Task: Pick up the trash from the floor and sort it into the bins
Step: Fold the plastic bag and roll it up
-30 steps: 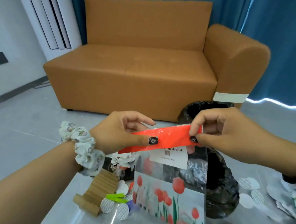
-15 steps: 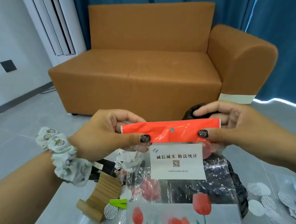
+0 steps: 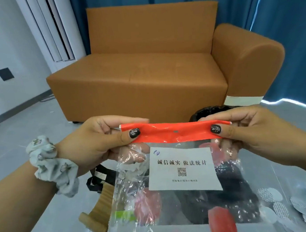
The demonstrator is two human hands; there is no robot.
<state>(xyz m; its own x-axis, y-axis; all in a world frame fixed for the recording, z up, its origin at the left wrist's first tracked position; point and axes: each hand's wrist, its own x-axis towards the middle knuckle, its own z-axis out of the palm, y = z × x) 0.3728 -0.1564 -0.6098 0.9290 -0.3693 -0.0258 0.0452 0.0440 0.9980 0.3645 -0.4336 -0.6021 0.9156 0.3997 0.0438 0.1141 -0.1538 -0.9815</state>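
Observation:
I hold a clear plastic bag [image 3: 173, 205] with an orange-red top strip, a white printed label and red tulip prints up in front of me. My left hand [image 3: 103, 143] pinches the strip's left end, thumb on the front. My right hand [image 3: 244, 133] pinches its right end the same way. The bag hangs flat between them. Behind it stands a bin lined with a black bag [image 3: 208, 111], mostly hidden by the plastic.
A brown corrugated cardboard piece [image 3: 99, 210] and a black item [image 3: 96, 176] lie on the grey floor at lower left. Round white pads [image 3: 280, 208] and paper scraps lie at lower right. An orange sofa [image 3: 145, 76] stands ahead, against blue curtains.
Both hands have raised the bag and spread along the strip toward its ends, pulling it flat. The label now faces me fully.

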